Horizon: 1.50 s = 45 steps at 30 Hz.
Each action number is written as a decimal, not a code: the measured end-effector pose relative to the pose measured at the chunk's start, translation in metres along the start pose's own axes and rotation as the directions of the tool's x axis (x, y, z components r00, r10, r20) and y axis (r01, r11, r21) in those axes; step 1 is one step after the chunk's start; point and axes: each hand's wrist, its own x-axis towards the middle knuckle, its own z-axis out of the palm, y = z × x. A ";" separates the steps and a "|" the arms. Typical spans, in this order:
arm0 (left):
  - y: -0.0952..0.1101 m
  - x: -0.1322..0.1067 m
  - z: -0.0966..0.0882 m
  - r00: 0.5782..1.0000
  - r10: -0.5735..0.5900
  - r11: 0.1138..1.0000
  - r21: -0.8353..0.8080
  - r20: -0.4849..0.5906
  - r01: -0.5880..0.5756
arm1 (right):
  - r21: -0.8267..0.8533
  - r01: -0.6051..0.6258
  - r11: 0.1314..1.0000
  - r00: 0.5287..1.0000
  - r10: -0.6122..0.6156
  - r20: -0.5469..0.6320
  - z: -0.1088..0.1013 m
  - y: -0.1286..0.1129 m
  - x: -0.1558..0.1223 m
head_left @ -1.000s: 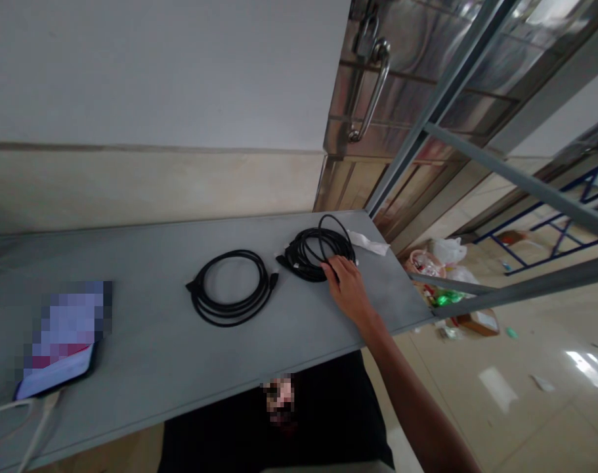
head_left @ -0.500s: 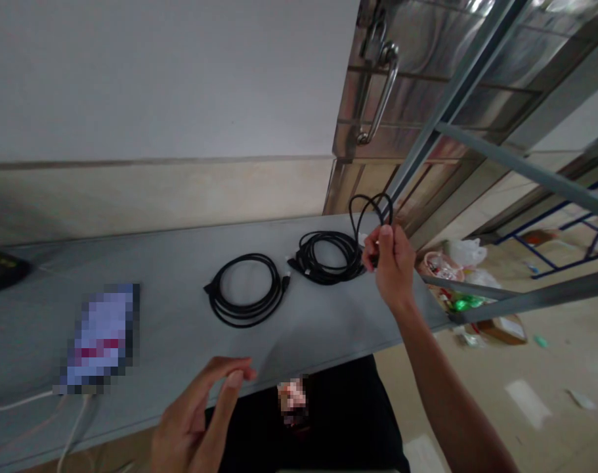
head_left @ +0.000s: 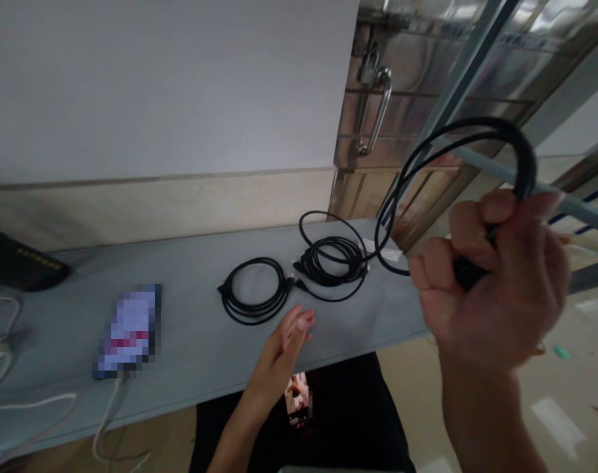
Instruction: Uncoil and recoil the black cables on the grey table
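My right hand (head_left: 495, 289) is raised at the right, closed around a black cable (head_left: 476, 128) that arcs above the fist. The cable's loops trail down to a coiled pile of black cable (head_left: 331, 263) on the grey table. One connector end lies at the pile's left side. Left of it rests a neat black cable coil (head_left: 254, 309), flat on the table. Over the table's front edge, my left hand (head_left: 291, 335) reaches toward the coils with its fingers extended, holding nothing.
A tablet-like device (head_left: 128, 332) with a blurred screen lies on the table (head_left: 190, 368) at the left, a white cord attached. A black object (head_left: 23, 263) stands behind it. A lit phone (head_left: 297, 397) is at my lap. Metal frame bars (head_left: 461, 79) rise at the right.
My right hand has lifted up and closer to me, pulling the cable loops off the pile. My left hand has moved right and forward, toward the coils.
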 end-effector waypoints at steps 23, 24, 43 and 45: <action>-0.011 0.031 0.027 0.995 0.086 0.995 -0.063 0.058 -0.083 | -0.670 0.519 0.530 0.744 0.105 0.659 -0.067 0.169 -0.088; -0.013 0.030 0.026 0.994 0.088 0.994 -0.068 0.059 -0.084 | -0.673 0.571 0.470 0.714 0.120 0.690 -0.065 0.181 -0.089; -0.021 0.006 0.027 0.956 0.284 0.955 0.116 -0.075 -0.274 | -0.747 0.521 0.412 0.736 0.227 0.638 -0.052 0.207 -0.117; -0.022 0.002 0.029 0.932 0.351 0.915 0.242 -0.086 -0.323 | -0.740 0.518 0.428 0.730 0.229 0.644 -0.052 0.200 -0.124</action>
